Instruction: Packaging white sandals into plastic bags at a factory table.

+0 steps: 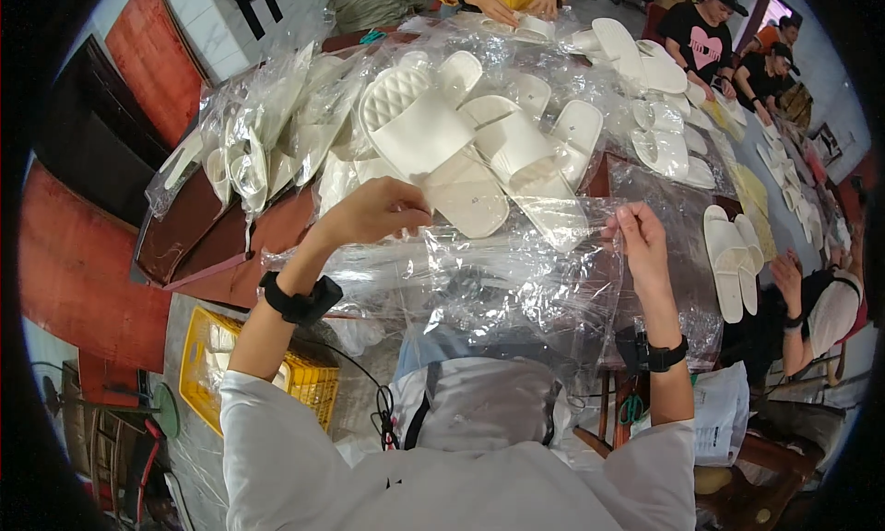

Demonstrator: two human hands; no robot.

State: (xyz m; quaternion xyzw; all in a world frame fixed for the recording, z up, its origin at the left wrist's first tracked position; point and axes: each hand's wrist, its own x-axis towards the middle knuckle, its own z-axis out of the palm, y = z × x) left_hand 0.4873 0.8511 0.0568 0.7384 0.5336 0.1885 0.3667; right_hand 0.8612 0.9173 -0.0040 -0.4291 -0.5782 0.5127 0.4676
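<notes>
My right hand [639, 238] pinches the corner of a clear plastic bag [516, 277] between thumb and fingertips. The bag spreads across the table's near edge in front of me. My left hand [383, 208], fingers curled, closes on the bag's other side; its exact grip is partly hidden. Just beyond my hands lies a heap of white slippers. One slipper with a quilted footbed [410, 116] rests on top, and a slipper sole [468, 197] lies right beside my left fingers. Another white slipper [553, 213] sits partly under the clear film.
Bagged slippers [253, 148] are piled at the left. A pair of slippers [731, 259] lies to the right. A yellow basket [309, 383] stands below the table at left. Across the table a person in yellow [502, 1] handles a slipper; other people work along the right.
</notes>
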